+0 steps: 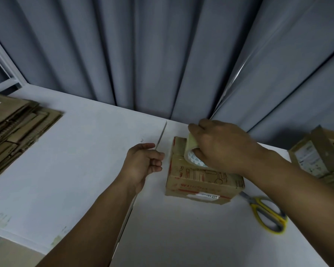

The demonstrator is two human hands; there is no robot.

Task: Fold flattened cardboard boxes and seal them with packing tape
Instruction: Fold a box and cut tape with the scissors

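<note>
Right hand (pixel 220 147) is gripping packing tape roll (pixel 191 152) atop cardboard box (pixel 201 183).
Left hand (pixel 143 160) is hovering alongside, loosely curled, empty.

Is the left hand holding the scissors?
No, the scissors lie on the table by the box, apart from the left hand; the right hand grips tape.

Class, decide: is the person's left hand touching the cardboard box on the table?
Apart. The head view shows a strip of white table between the left hand and the cardboard box.
</note>
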